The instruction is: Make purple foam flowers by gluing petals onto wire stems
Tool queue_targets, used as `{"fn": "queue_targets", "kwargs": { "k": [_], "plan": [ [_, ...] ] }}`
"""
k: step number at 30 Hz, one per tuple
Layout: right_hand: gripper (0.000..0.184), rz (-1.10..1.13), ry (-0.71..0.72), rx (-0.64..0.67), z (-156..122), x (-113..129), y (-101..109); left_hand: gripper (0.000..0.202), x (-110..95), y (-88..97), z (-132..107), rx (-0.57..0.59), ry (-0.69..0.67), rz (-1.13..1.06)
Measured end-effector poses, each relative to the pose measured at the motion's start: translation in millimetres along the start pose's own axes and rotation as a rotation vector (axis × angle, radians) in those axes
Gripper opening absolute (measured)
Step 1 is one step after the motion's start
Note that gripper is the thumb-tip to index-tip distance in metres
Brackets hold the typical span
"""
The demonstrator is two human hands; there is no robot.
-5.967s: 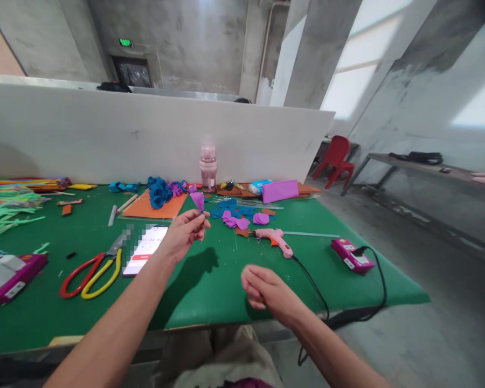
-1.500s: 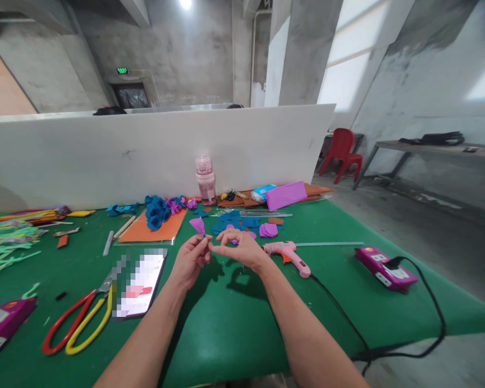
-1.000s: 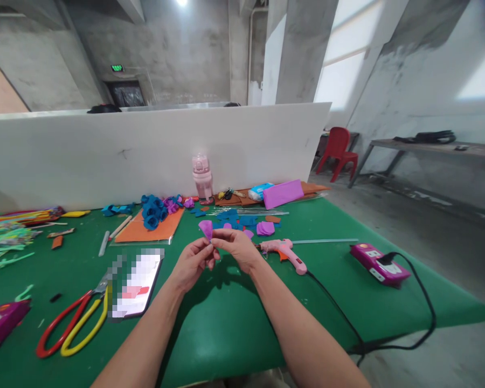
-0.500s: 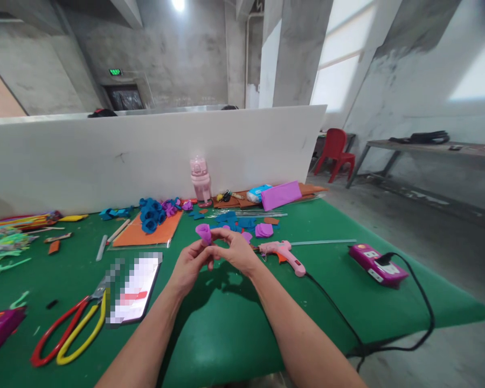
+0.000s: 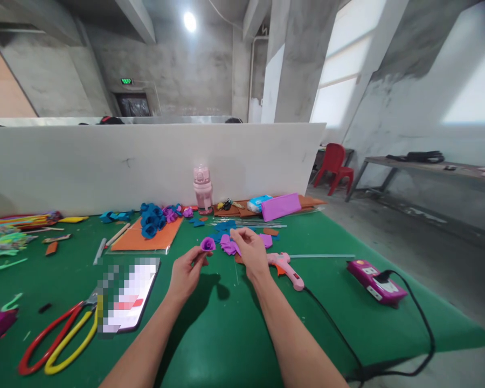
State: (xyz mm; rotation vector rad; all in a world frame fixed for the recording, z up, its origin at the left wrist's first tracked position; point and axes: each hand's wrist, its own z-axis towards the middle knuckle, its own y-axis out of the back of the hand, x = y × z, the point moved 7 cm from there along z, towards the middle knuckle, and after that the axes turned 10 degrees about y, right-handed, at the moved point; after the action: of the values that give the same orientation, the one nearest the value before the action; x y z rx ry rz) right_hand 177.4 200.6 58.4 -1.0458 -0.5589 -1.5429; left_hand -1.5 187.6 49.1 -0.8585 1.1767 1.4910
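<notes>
Between the thumb and fingers of my left hand (image 5: pixel 186 274) is a small purple rolled paper flower (image 5: pixel 208 244), its spiral opening facing up. My right hand (image 5: pixel 250 253) is apart from it, to the right, above loose purple petals (image 5: pixel 228 245). Its thumb and forefinger are pinched together; what they hold, if anything, is too small to make out. Right of that hand lies a pink hot glue gun (image 5: pixel 291 271), its nozzle hidden behind the hand. Blue paper pieces (image 5: pixel 225 226) are scattered just beyond the petals.
Scissors (image 5: pixel 67 331) and a phone (image 5: pixel 134 293) lie on the left. Blue paper flowers (image 5: pixel 151 218) rest on an orange sheet (image 5: pixel 139 242). A pink bottle (image 5: pixel 202 188) stands by the white partition (image 5: pixel 153 161). At right is a purple power strip (image 5: pixel 375 281) with a black cable (image 5: pixel 426 318).
My hands have separated. The right hand has let go of the purple flower and moved right over the petals, while the left keeps hold of it. The view has tilted up slightly.
</notes>
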Motion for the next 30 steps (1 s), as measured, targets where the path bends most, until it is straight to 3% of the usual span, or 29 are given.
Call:
{"fn": "queue_targets", "kwargs": {
  "k": [3,8,12,15,21,30],
  "plan": [
    [0.017,-0.139,0.091,0.066,-1.2,11.6,-3.0,0.017,1.9,-0.6,0.6,0.019,-0.041,0.103],
    [0.026,0.072,-0.096,0.225,-10.1,7.5,-23.2,0.024,9.7,-3.0,1.6,0.044,-0.089,0.226],
    [0.039,0.258,-0.234,0.154,-14.1,1.0,-26.5,0.025,10.3,-4.0,1.5,0.042,-0.097,0.247],
    [0.037,0.356,-0.269,0.121,-15.5,-5.9,-26.8,0.024,7.7,-4.9,0.8,0.046,-0.098,0.233],
    [0.026,0.236,-0.267,0.178,-19.0,-15.6,-28.9,0.021,5.1,-4.7,0.0,0.036,-0.087,0.220],
    [0.027,0.233,-0.364,0.305,-26.7,-18.4,-39.1,0.022,4.9,2.7,2.2,-0.055,-0.063,0.216]
  ]
}}
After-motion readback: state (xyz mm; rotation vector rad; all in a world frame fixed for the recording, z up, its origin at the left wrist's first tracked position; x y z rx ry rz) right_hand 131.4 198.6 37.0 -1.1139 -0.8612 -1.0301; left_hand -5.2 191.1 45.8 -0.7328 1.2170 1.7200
